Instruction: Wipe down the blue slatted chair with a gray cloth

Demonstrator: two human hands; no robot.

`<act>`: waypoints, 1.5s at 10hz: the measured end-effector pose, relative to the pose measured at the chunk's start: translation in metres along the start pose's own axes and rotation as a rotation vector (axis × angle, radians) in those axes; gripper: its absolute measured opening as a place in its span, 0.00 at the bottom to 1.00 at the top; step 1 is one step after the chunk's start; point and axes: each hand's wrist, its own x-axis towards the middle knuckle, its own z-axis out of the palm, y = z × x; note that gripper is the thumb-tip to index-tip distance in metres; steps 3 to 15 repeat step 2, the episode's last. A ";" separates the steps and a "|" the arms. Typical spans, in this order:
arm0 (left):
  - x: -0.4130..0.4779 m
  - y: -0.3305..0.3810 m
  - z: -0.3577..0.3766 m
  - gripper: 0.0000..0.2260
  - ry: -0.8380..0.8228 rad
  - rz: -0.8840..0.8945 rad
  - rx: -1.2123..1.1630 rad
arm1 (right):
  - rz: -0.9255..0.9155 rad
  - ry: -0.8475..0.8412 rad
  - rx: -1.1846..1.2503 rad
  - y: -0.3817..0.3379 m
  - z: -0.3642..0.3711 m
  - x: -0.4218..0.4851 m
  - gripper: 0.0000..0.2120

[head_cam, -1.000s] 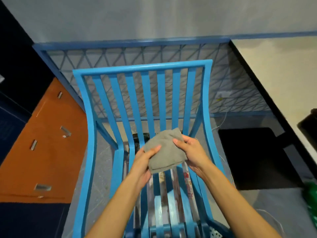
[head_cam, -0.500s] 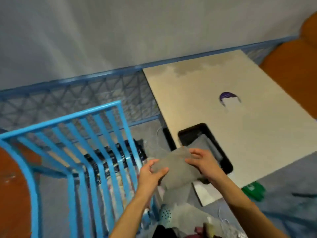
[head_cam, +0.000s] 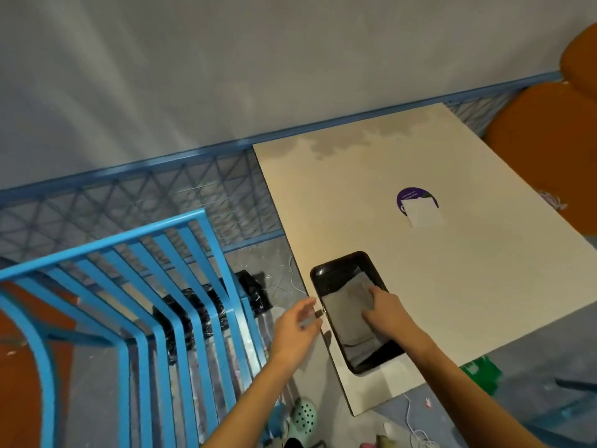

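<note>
Gray cloth under flat right hand

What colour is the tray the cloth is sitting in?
Shiny black. The tray shows best in the head view, the only view here.

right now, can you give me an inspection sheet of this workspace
surface: cream table, stained at far edge; purple sticker part-covered by white paper
job's things: gray cloth lies in black tray at the table's near-left edge; blue slatted chair to the left, untouched
clutter: mint perforated shoe and green object on floor; black wrapped bundle beyond chair
hands: right hand on the cloth, grip unclear; left hand open beside the tray, holding nothing
cables: white cable on floor by table's near corner
surroundings: gray wall, blue mesh railing, orange seats
</note>
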 end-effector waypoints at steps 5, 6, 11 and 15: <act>-0.005 -0.007 -0.031 0.10 0.015 -0.055 -0.143 | -0.130 0.140 -0.366 -0.015 0.005 0.000 0.23; -0.005 -0.007 -0.031 0.10 0.015 -0.055 -0.143 | -0.130 0.140 -0.366 -0.015 0.005 0.000 0.23; -0.005 -0.007 -0.031 0.10 0.015 -0.055 -0.143 | -0.130 0.140 -0.366 -0.015 0.005 0.000 0.23; -0.005 -0.007 -0.031 0.10 0.015 -0.055 -0.143 | -0.130 0.140 -0.366 -0.015 0.005 0.000 0.23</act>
